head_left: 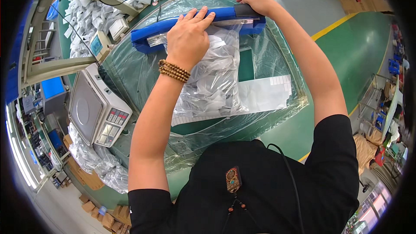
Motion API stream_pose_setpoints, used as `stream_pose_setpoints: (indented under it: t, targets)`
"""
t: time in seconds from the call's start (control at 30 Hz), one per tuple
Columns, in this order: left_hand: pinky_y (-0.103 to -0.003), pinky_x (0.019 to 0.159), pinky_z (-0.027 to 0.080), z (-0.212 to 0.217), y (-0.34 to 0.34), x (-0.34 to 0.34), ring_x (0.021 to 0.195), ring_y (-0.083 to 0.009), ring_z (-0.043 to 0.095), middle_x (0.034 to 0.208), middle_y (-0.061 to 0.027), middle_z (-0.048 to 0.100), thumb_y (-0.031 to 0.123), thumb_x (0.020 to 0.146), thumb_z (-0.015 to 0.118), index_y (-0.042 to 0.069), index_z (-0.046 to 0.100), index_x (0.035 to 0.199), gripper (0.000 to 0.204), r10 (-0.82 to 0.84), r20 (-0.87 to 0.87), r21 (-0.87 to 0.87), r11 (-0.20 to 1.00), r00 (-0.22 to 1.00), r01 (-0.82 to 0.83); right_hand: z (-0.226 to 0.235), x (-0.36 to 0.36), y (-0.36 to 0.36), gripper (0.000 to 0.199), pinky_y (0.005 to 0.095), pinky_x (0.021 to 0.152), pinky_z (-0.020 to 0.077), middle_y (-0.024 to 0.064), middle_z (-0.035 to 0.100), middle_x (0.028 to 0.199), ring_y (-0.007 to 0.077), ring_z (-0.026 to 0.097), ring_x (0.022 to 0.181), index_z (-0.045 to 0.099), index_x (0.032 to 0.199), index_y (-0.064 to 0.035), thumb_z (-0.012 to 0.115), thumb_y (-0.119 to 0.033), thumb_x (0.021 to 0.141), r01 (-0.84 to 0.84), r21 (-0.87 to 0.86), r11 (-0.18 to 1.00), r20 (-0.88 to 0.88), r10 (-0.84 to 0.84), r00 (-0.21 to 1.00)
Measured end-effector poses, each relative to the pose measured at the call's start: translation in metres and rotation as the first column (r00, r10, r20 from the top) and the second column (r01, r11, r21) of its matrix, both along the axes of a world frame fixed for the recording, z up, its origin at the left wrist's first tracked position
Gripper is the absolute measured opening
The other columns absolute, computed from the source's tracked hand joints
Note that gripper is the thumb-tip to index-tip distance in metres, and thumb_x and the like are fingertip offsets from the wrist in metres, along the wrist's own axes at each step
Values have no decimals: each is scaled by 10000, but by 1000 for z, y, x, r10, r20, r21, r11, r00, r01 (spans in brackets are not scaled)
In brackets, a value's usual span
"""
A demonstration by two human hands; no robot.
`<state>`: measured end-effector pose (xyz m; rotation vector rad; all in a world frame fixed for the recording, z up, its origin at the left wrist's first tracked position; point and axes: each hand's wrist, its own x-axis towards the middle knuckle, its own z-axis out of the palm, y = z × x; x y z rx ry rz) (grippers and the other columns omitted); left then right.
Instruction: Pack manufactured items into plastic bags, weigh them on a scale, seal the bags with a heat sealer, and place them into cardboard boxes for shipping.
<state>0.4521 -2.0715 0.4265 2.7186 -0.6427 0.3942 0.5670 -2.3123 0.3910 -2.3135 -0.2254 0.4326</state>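
A long blue bag sealer with a black end grip lies across the far part of the table. My left hand rests on top of its blue arm, fingers stretched out and slightly apart. At the right end, my right hand has its fingers curled over the black grip. A clear plastic bag full of whitish pieces reaches from the sealer toward me, its far edge under the sealer's arm. White paper sheets with printed lines lie under and beside the bag.
Clear plastic sheeting covers the green table. A weighing scale stands at the left, with filled plastic bags below it. Many loose whitish pieces are heaped at the far left. Black cables and a pale metal frame stand nearby.
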Motion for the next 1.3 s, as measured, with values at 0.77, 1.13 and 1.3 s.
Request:
stream_pose_setpoints:
  t: [0.77, 1.13, 1.3]
  targets:
    - [-300, 886, 441, -51, 71, -85, 1050, -181, 543, 1201, -94, 531, 246, 840, 668, 9, 512, 1163, 430, -342, -722, -603, -113, 601, -789, -10, -182, 29, 424, 310, 894, 427, 78, 568, 1140, 189, 559, 1009, 486, 1180, -60, 489, -396, 922, 563, 531, 633, -563, -232, 793]
    - [-303, 859, 472, -41, 33, -96, 1005, -181, 571, 1122, -83, 589, 196, 711, 804, 13, 468, 1234, 648, -305, -702, -702, 147, 643, -697, -35, -229, 80, 668, 308, 894, 442, 102, 531, 1160, 178, 531, 1036, 391, 1269, -9, 767, -151, 735, 410, 767, 494, -303, -284, 910]
    - [-298, 846, 481, -22, 32, -134, 973, -175, 584, 1096, -88, 602, 158, 665, 840, -11, 466, 1201, 675, -174, -551, -834, 128, 816, -536, -6, -258, 96, 697, 302, 892, 445, 96, 526, 1157, 177, 532, 1040, 372, 1269, -18, 779, -90, 707, 316, 783, 536, -162, -314, 935]
